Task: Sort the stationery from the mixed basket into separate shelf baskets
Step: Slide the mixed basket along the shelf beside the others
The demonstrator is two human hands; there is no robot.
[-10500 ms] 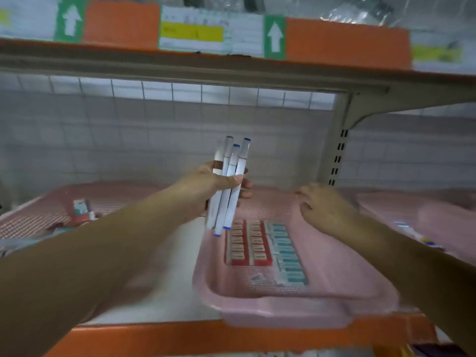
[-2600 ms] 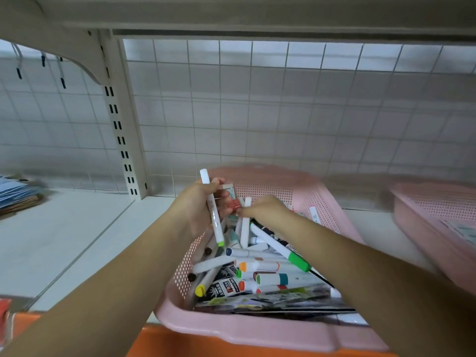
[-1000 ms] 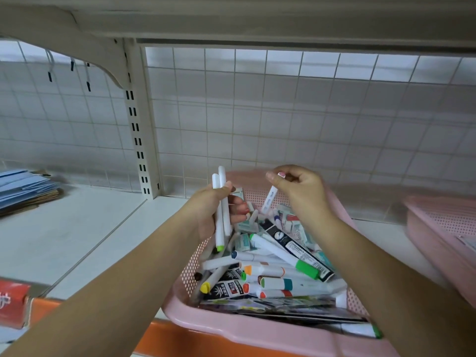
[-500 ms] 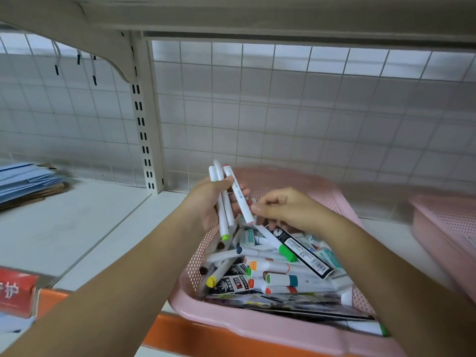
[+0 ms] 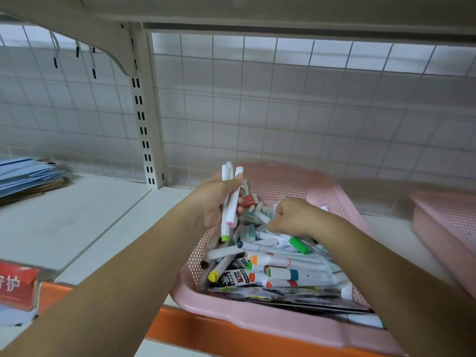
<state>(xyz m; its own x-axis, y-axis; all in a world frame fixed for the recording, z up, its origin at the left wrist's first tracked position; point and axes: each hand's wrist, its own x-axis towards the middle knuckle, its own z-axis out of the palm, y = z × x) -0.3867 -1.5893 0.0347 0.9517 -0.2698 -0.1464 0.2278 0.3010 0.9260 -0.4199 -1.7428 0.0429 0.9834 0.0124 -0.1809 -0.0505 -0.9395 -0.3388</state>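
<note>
left hand (image 5: pixel 213 202), centre frame: clasps a bundle of white markers (image 5: pixel 231 199) upright, mid-barrel | right hand (image 5: pixel 291 217), just right of it: fingers curled down into the pile, can't tell whether they pinch anything | mixed basket (image 5: pixel 231 318), lower centre-right: loose markers (image 5: pixel 280 261) heaped crosswise | handling: probably light, rigid, smooth barrels, prone to slip and roll; pinch mid-barrel, not the cap

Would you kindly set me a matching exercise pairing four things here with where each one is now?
1. bundle of white marker pens
2. stack of blue paper folders
3. yellow-capped white marker
4. half-visible pink perforated plastic basket

A. far left of the white shelf
B. inside the crowded pink perforated basket
C. gripped in the left hand
D. at the shelf's right edge

Pairs: 1-C, 2-A, 3-B, 4-D
</note>
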